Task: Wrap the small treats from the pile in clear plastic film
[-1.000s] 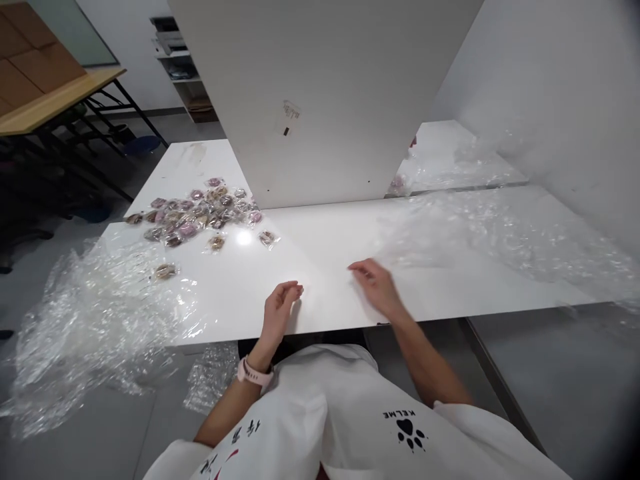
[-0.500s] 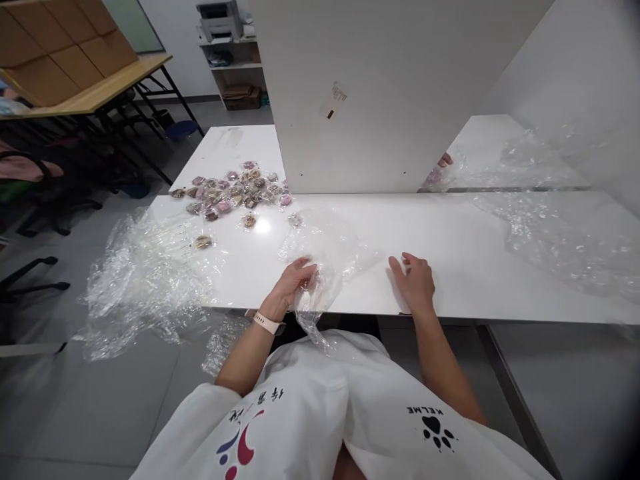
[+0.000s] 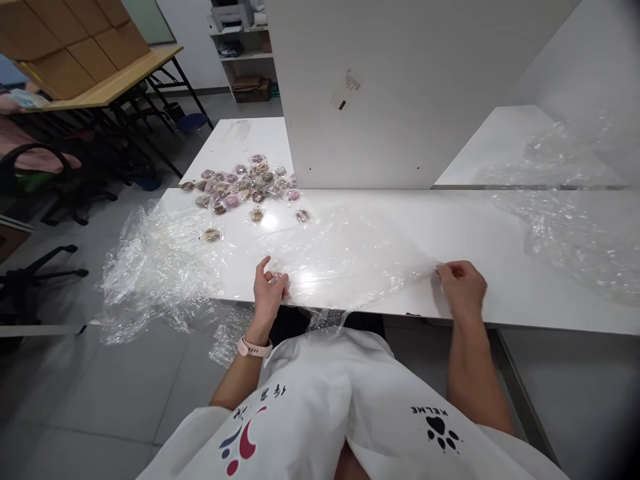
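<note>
**Clear plastic sheet held flat between two hands at the table edge**

A clear plastic sheet (image 3: 350, 257) lies spread on the white table (image 3: 480, 227) between the two hands, close to the near edge. Part of it spills over that edge, just below and between the hands.

The left hand (image 3: 269, 287) rests on the left end of the sheet, its fingers curled and pinching the film against the tabletop. A pink watch (image 3: 254, 348) sits on its wrist.

The right hand (image 3: 463, 288) grips the right end of the sheet, thumb and fingers closed in a pinch on the plastic. The two hands are well apart, with the sheet stretched flat across the gap.

Beyond the left hand, farther up the table, lies a heap of small wrapped snacks (image 3: 240, 188), some pink, some brown. A few loose ones lie nearer the hand, at the top edge of the sheet.

To the left of the left hand, a big crumpled pile of plastic film (image 3: 155, 267) hangs off the table end toward the floor. To the right of the right hand and beyond it, more crumpled film (image 3: 575, 233) covers the table.

Straight ahead of both hands stands a white partition board (image 3: 400, 93) with a small label (image 3: 346, 90) on it.
</note>
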Demonstrator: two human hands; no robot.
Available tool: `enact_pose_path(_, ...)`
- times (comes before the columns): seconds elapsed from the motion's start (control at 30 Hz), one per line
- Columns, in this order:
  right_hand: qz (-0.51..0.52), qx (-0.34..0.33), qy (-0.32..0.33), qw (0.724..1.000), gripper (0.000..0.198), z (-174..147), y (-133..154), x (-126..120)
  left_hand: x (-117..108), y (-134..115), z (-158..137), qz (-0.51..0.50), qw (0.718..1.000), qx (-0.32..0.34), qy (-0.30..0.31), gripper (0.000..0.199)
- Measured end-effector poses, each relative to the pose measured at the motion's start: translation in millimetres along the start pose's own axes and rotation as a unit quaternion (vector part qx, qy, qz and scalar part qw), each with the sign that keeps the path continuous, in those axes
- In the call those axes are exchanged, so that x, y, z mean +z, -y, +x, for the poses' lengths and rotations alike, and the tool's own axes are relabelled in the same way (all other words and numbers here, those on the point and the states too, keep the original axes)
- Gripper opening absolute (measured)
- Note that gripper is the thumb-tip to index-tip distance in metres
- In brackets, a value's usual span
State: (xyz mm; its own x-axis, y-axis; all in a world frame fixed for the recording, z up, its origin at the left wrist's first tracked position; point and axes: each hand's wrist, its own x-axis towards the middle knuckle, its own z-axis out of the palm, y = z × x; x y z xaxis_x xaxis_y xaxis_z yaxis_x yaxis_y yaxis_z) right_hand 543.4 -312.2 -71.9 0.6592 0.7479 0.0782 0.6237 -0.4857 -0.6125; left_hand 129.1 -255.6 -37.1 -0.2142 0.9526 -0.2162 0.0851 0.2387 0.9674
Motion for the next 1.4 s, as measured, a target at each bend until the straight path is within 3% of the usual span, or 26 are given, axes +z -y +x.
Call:
enact_pose_path(0.07, -0.082, 0.017, 0.075, 0.994, 0.026, -0.5, -11.0, -30.0, -3.4, 1.8, 1.2, 0.036, 0.999, 0.016, 0.007, 0.070)
enact_pose_path(0.13, -0.121, -0.008, 0.159, 0.980, 0.030, -5.7, -14.3, -60.3, -7.1, -1.5, 7.5, 0.110, 0.993, 0.048, 0.007, 0.064)
enact_pose_path(0.17, -0.121, -0.027, 0.172, 0.977, 0.035, -8.9, -12.2, -72.1, -8.6, -4.8, 11.6, 0.163, 0.984, 0.076, -0.011, 0.062)
enact_pose_path(0.23, -0.102, -0.064, 0.136, 0.983, 0.039, -14.5, 1.3, -81.7, -8.3, -12.9, 19.2, 0.272, 0.946, 0.159, -0.075, 0.062)
enact_pose_path(0.3, -0.057, -0.138, 0.077, 0.986, 0.037, -17.7, 26.4, -68.5, -1.8, -19.3, 22.6, 0.342, 0.898, 0.253, -0.115, 0.061)
enact_pose_path(0.33, -0.029, -0.194, 0.062, 0.979, 0.036, -18.6, 41.2, -54.1, 3.5, -20.5, 22.1, 0.363, 0.880, 0.290, -0.099, 0.061)
enact_pose_path(0.4, 0.010, -0.321, 0.076, 0.944, 0.035, -20.2, 68.5, -17.3, 15.1, -17.7, 16.9, 0.410, 0.851, 0.328, 0.012, 0.059)
enact_pose_path(0.47, -0.017, -0.408, 0.119, 0.905, 0.037, -23.6, 84.1, 16.9, 22.4, -9.1, 9.2, 0.476, 0.805, 0.322, 0.150, 0.059)
enact_pose_path(0.53, -0.094, -0.418, 0.126, 0.895, 0.037, -29.3, 83.6, 36.5, 22.0, -0.2, 3.8, 0.525, 0.761, 0.304, 0.229, 0.056)
enact_pose_path(0.57, -0.137, -0.399, 0.112, 0.899, 0.037, -32.4, 78.4, 39.7, 19.5, 2.0, 3.3, 0.534, 0.754, 0.296, 0.242, 0.053)
enact_pose_path(0.63, -0.200, -0.341, 0.076, 0.915, 0.036, -37.4, 63.5, 36.1, 13.6, -1.3, 9.1, 0.528, 0.765, 0.283, 0.237, 0.047)
enact_pose_path(0.73, -0.219, -0.268, 0.054, 0.937, 0.035, -39.6, 47.7, 23.3, 16.2, -26.7, 37.5, 0.499, 0.806, 0.259, 0.182, 0.044)
enact_pose_path(0.8, -0.209, -0.242, 0.043, 0.947, 0.036, -37.9, 48.2, 20.1, 30.0, -49.2, 68.5, 0.489, 0.826, 0.260, 0.106, 0.041)
enact_pose_path(0.87, -0.193, -0.242, 0.006, 0.951, 0.037, -35.5, 56.0, 23.4, 51.2, -67.3, 103.5, 0.501, 0.821, 0.271, 0.043, 0.033)
enact_pose_path(0.97, -0.138, -0.297, -0.027, 0.944, 0.039, -33.3, 72.7, 36.8, 85.1, -76.9, 149.6, 0.553, 0.797, 0.225, 0.085, 0.038)
enact_pose_path(1.03, -0.110, -0.344, 0.013, 0.932, 0.042, -33.8, 81.6, 48.5, 101.8, -73.8, 169.9, 0.569, 0.790, 0.188, 0.129, 0.044)
enact_pose_path(1.1, -0.120, -0.365, 0.073, 0.920, 0.045, -35.5, 86.0, 60.0, 109.5, -68.7, 181.5, 0.558, 0.797, 0.174, 0.150, 0.035)
enact_pose_path(1.2, -0.160, -0.355, 0.123, 0.913, 0.049, -38.2, 85.3, 72.2, 99.1, -66.6, 190.6, 0.534, 0.814, 0.170, 0.151, 0.027)
enact_pose_path(1.3, -0.181, -0.345, 0.134, 0.911, 0.052, -38.0, 82.7, 77.4, 63.7, -71.6, 201.3, 0.507, 0.847, 0.153, 0.048, 0.028)
enact_pose_path(1.4, -0.201, -0.316, 0.142, 0.916, 0.056, -34.1, 85.0, 80.1, 19.7, -75.5, 215.8, 0.516, 0.847, 0.120, -0.043, 0.028)
